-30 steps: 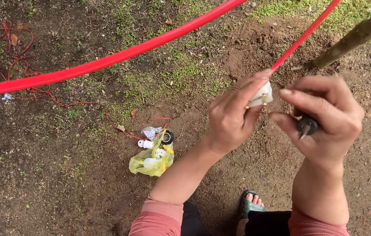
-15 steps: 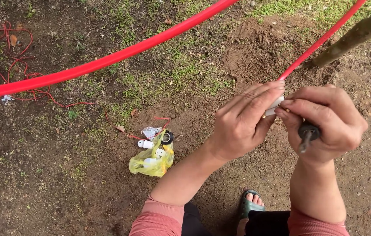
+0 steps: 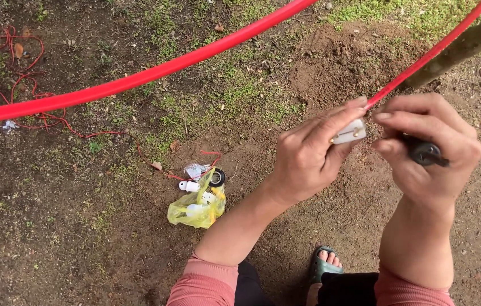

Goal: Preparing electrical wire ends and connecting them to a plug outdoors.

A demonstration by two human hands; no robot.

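Observation:
My left hand (image 3: 308, 156) pinches a small white plug-like fitting (image 3: 349, 132) with brass parts, at the end of a thin red cable (image 3: 421, 59) that runs up to the top right. My right hand (image 3: 427, 144) is closed around a tool with a black handle (image 3: 424, 153), its fingertips touching the fitting. Both hands meet above bare soil. A thicker red hose (image 3: 138, 79) arcs across the ground from the left edge to the top middle.
A yellow plastic bag (image 3: 198, 207) with small white fittings and a black tape roll (image 3: 216, 177) lies on the soil. Thin red wires (image 3: 31, 96) are tangled at the left. A grey-brown pole (image 3: 467, 45) slants at the top right. My sandalled foot (image 3: 322, 266) is below.
Both hands have drifted slightly down and closer together; my left fingers have shifted on the white fitting and the right hand's fingertips now touch it.

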